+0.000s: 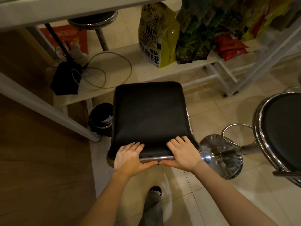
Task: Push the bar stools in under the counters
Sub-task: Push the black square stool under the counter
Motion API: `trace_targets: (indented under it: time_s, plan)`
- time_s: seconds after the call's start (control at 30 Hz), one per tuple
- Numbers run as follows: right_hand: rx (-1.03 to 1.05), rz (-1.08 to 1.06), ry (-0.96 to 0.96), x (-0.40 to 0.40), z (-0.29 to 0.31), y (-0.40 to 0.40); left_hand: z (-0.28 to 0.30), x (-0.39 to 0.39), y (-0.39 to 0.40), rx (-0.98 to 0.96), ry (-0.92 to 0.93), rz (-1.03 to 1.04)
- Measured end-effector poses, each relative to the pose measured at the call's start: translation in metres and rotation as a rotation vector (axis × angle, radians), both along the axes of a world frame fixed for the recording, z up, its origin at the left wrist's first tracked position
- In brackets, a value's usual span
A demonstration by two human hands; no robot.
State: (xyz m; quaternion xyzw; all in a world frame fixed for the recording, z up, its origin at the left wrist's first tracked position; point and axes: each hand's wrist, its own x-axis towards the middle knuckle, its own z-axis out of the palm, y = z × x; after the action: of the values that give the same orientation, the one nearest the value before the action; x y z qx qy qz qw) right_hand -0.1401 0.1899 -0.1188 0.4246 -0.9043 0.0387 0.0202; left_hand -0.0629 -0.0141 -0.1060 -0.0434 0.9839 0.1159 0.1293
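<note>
Two hands grip the near edge of the square black stool (149,116), which stands on the tiled floor just in front of the white shelf rack (123,69), not yet under the worktop (65,12).

Risks, judged from this layout:
- The small black bin (101,119) sits touching or just beside the stool's left side. A push straight ahead could catch it and tip it.
- The low shelf of the rack lies directly beyond the stool's far edge. The seat looks higher than the shelf, but the stool's base is hidden under the seat, so I cannot tell whether it will clear the rack's frame.
- The loose cable (107,70) coiled on the shelf beyond the stool could snag if the seat rides over it.
- A round stool (283,128) stands to the right of the square stool, its chrome base (221,154) near the right hand; a swing to the right could knock it.

Left hand (128,158): fingers curled over the seat's edge, thumb under the chrome bar (156,158), holding it.
Right hand (183,154): same hold, mirrored; the thumbs nearly meet beneath the bar.

Another round stool (93,17), beyond the rack, is already tucked under the worktop.
</note>
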Motion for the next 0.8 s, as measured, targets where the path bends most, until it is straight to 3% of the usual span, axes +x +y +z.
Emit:
trace_targets:
  time_s: [0.8]
  plan:
    - [0.180, 0.218, -0.063, -0.079, 0.006, 0.042, -0.005, -0.028, 0.069, -0.040, 0.042, 0.134]
